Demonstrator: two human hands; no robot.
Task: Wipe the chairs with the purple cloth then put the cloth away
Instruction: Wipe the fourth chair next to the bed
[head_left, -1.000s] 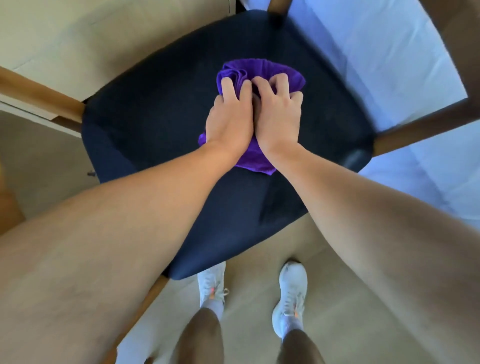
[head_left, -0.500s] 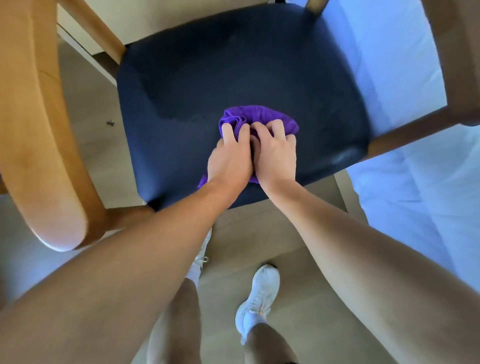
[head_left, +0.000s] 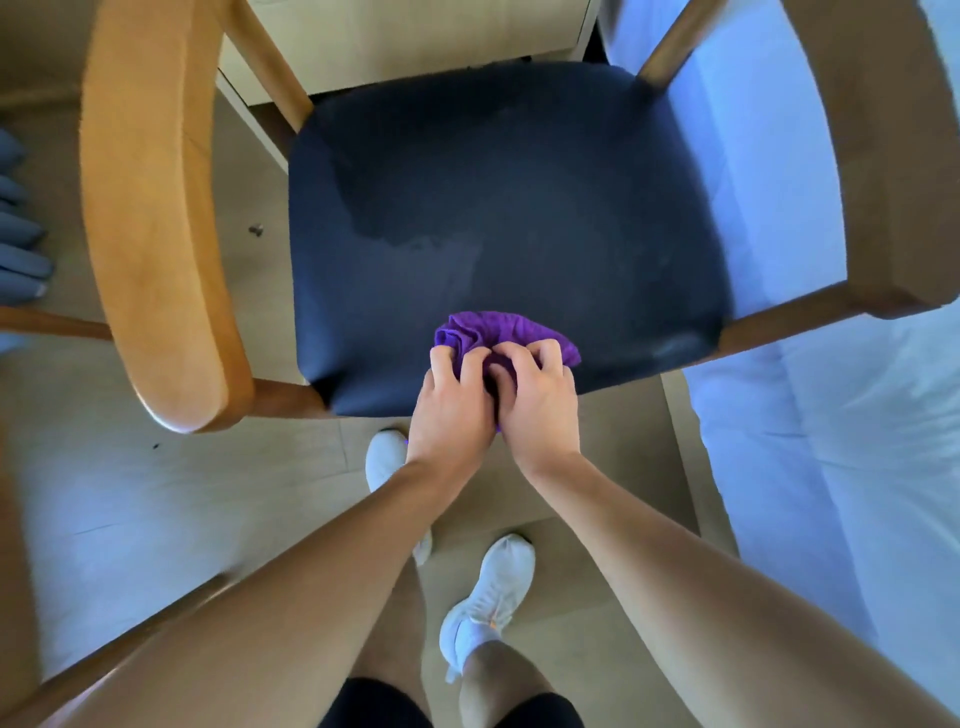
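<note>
Left grip (head_left: 450, 406), right grip (head_left: 541, 404) on purple cloth (head_left: 501, 329) at chair (head_left: 493, 208) front edge

**Cloth at the near edge of the seat**

On the chair seat (head_left: 493, 208), at its near edge, about midway across: cloth (head_left: 501, 330), bunched under left hand (head_left: 452, 410) and right hand (head_left: 540, 410), side by side and touching, fingers curled into it. Flanking the seat: left armrest (head_left: 150, 208) and right armrest (head_left: 872, 156). On floor (head_left: 156, 519) just before it: shoes (head_left: 493, 597). At right: bedding (head_left: 831, 493).
</note>
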